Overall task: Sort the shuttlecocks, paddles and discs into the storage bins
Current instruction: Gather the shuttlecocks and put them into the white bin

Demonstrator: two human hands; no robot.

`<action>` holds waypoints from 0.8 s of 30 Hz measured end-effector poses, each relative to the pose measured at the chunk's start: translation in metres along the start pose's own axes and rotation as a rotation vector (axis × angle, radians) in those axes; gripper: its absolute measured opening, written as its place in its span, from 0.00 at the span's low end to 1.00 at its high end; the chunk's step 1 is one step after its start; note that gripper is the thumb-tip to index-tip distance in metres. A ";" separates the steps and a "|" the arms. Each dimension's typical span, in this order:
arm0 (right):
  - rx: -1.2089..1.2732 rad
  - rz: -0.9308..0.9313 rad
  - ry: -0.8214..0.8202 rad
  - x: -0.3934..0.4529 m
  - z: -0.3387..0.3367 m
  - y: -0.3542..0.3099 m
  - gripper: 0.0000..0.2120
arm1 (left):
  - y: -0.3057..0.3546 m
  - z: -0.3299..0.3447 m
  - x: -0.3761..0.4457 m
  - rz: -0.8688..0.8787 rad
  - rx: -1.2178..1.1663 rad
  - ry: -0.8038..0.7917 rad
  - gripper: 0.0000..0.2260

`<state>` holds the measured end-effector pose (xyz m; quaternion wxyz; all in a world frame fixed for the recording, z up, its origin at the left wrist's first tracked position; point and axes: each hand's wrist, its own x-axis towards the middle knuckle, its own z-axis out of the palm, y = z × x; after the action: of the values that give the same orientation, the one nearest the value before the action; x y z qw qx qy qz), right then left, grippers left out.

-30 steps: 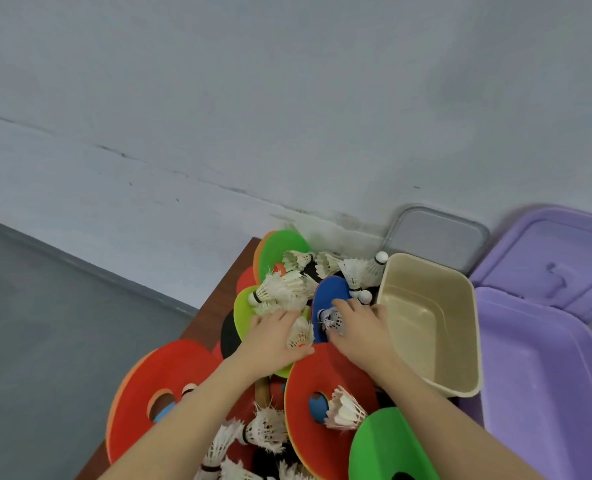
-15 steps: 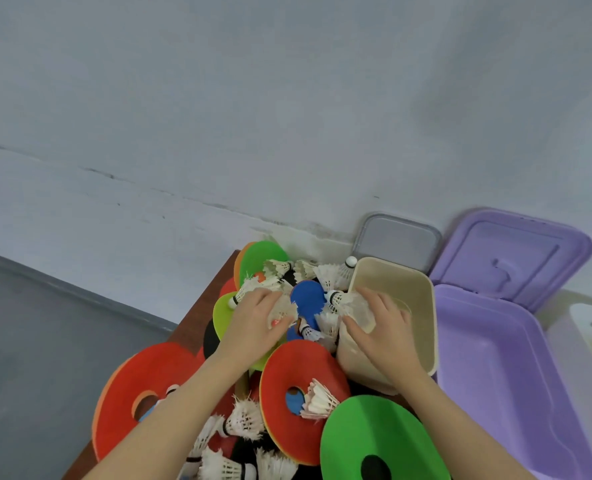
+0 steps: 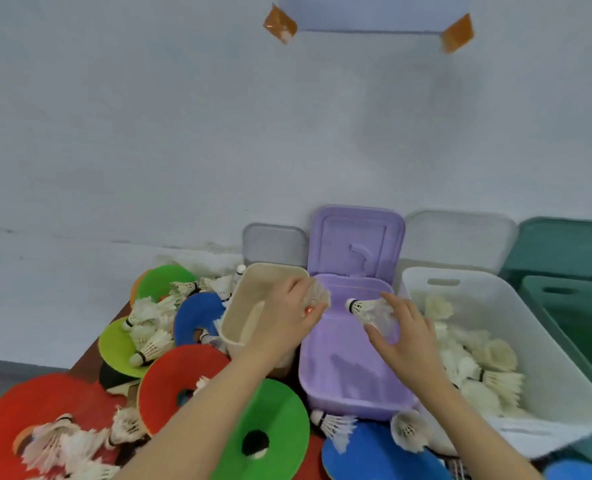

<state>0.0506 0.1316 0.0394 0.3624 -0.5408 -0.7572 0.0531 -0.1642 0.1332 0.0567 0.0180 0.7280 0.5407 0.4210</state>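
My left hand grips a white shuttlecock above the gap between the beige bin and the purple bin. My right hand holds another shuttlecock, cork pointing left, over the purple bin. To the right stands a white bin that holds several shuttlecocks. On the table at left, red, green and blue discs lie piled among loose shuttlecocks.
A dark green bin stands at the far right. Lids lean against the pale wall behind the bins. A blue paddle or disc lies in front of the purple bin with two shuttlecocks on it. The table's left edge drops to a grey floor.
Both hands lifted from the pile with a shuttlecock each and moved right, past the beige bin to the purple bin. The view swung right, so the white and green bins now show.
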 end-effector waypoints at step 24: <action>-0.268 0.207 -0.354 -0.098 -0.112 0.166 0.21 | 0.163 0.150 -0.039 -0.012 0.277 -0.633 0.22</action>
<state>0.2635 0.0811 -0.0049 0.1419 -0.6408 -0.7499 0.0830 0.0544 0.0984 0.0153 0.0884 0.8148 0.5647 0.0970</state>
